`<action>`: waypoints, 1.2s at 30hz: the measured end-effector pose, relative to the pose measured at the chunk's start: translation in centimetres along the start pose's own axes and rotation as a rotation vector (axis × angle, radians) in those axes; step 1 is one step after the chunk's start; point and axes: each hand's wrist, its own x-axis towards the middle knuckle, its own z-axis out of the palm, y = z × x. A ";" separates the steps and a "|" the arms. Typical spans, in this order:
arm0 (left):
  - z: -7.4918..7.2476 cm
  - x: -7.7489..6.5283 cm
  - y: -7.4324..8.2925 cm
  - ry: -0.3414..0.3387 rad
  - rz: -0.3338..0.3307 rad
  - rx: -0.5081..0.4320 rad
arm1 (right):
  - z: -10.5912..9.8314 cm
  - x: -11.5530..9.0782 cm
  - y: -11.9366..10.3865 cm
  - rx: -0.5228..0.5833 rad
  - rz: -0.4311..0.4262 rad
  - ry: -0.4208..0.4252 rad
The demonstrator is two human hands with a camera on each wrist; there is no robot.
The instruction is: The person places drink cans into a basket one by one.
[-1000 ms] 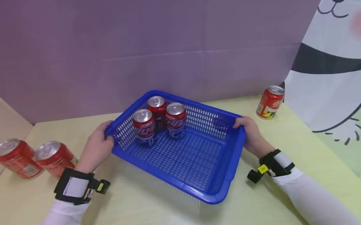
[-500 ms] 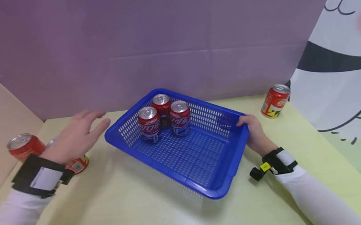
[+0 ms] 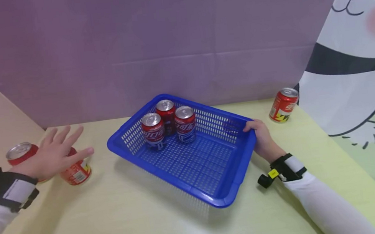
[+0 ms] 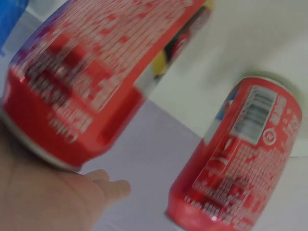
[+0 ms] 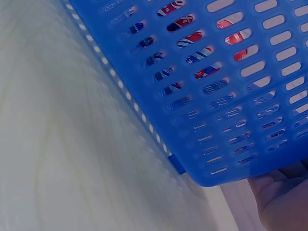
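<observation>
Backdrop (image 3: pixel 172 45): purple, behind a pale table (image 3: pixel 116 225)
Left hand (image 3: pixel 53 157): spread wide by two Coke cans (image 3: pixel 77 173) (touching, I can't tell)
Basket (image 3: pixel 197 168): blue plastic, between the hands, three cans (image 3: pixel 168 124) standing inside
Right hand (image 3: pixel 262 139): gripping the basket's right rim
Far right: red can (image 3: pixel 283 105)

A purple backdrop (image 3: pixel 164 38) rises behind the pale table (image 3: pixel 123 228).

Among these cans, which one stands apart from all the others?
The red can alone on the table, beyond the right hand; three cans are grouped inside the blue basket, and two cans are near the left hand.
</observation>
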 end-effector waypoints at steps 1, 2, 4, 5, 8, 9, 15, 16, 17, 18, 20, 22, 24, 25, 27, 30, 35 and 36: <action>0.2 0.0 -0.1 -0.003 0.000 -0.005 | 0.0 0.0 0.0 -0.001 0.000 0.005; 0.3 0.1 -0.3 -0.003 0.003 0.003 | 0.0 0.0 0.0 0.000 -0.001 0.006; 0.4 0.2 -0.5 0.001 0.005 0.022 | 0.0 0.0 0.1 0.003 -0.002 0.008; 0.4 0.3 -0.6 0.005 0.011 0.035 | 0.1 0.0 0.1 0.001 -0.002 0.006; 0.5 0.3 -0.7 0.018 0.029 0.068 | 0.1 0.1 0.2 0.002 0.001 0.011; 0.6 0.3 -0.8 0.021 0.030 0.070 | 0.2 0.1 0.2 0.003 0.004 0.011; 1.0 0.1 -0.9 0.040 0.021 0.050 | 0.2 0.1 0.2 0.002 0.009 -0.004; 1.0 0.1 -0.8 0.043 0.018 0.049 | 0.2 0.1 0.2 0.003 0.006 -0.008; 1.0 0.2 -0.7 0.045 0.016 0.051 | 0.2 0.1 0.1 0.008 0.003 -0.009; 1.0 0.3 -0.7 0.046 0.016 0.056 | 0.2 0.1 0.1 0.010 0.001 -0.006; 1.0 0.5 -0.7 0.033 0.012 0.069 | 0.1 0.1 0.1 0.023 -0.004 -0.007; 0.9 0.7 -0.7 0.016 0.003 0.072 | 0.1 0.1 0.0 0.031 -0.007 -0.008; 0.9 0.8 -0.7 -0.012 -0.020 0.065 | 0.0 0.1 0.0 0.035 -0.008 -0.013; 0.9 0.8 -0.7 -0.025 -0.030 0.059 | 0.0 0.1 0.0 0.038 -0.006 -0.016; 0.8 0.8 -0.6 -0.042 -0.045 0.045 | -0.1 0.1 0.0 0.036 -0.003 -0.013; 0.6 0.8 -0.4 -0.060 -0.050 0.046 | -0.1 0.1 0.0 0.034 0.000 -0.003; 0.2 1.0 0.0 -0.095 -0.071 0.035 | 0.1 0.1 0.0 0.035 0.005 -0.001; 0.1 1.0 0.1 -0.101 -0.077 0.031 | 0.1 0.0 0.0 0.032 0.007 -0.005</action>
